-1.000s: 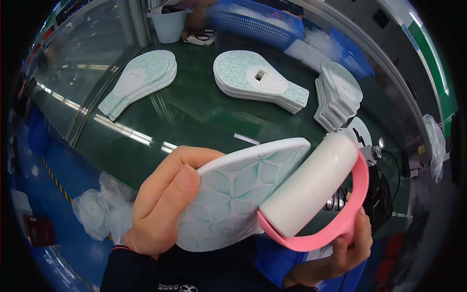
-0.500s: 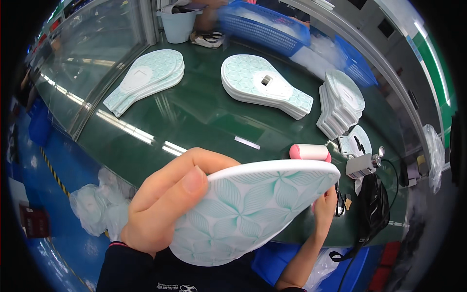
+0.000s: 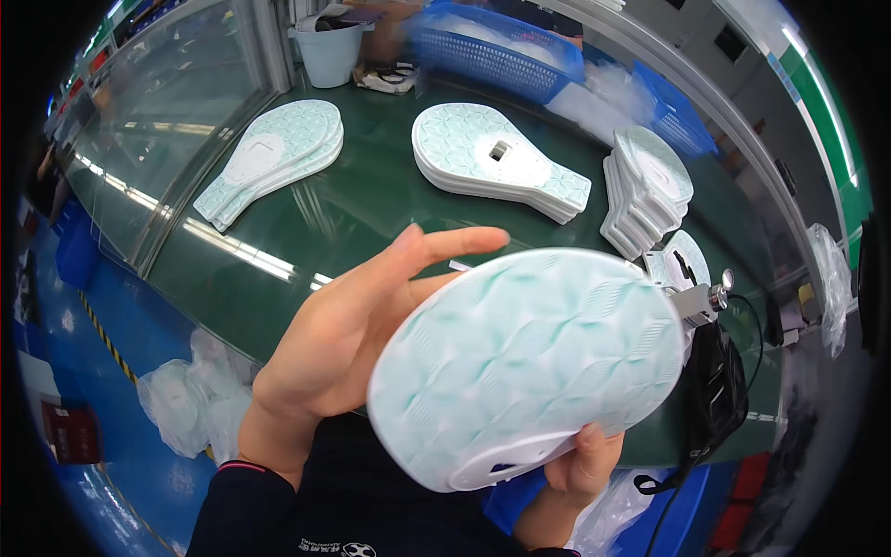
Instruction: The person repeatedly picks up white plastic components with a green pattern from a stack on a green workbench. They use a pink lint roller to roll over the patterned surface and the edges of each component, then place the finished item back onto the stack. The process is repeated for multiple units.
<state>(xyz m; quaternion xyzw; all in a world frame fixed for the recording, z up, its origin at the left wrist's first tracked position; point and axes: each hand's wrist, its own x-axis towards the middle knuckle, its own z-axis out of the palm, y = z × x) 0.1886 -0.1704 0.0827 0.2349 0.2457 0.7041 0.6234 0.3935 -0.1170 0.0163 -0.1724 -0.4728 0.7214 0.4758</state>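
Observation:
A white paddle-shaped plastic panel (image 3: 529,343) with a mint-green leaf pattern is held up close in front of me, its patterned face showing. Low on it, a smooth white patch has a dark cutout. My right hand (image 3: 587,464) grips the panel near its lower right edge, thumb on the face and the other fingers mostly hidden. Beside the upper left edge, my left hand (image 3: 348,330) is open, with its fingers stretched out; part of it is behind the panel, and whether it touches is unclear.
Similar panels lie stacked on the green table: a left stack (image 3: 278,153), a middle stack (image 3: 487,153) and a right stack (image 3: 645,190). Behind are a pale bucket (image 3: 329,56) and a blue basket (image 3: 501,51). A metal-topped bottle (image 3: 691,304) and a black bag (image 3: 713,376) are at right.
The panel has turned from a steep tilt to show more of its patterned face and its cutout. My left hand has let go of its edge and spread its fingers; my right hand now shows gripping it.

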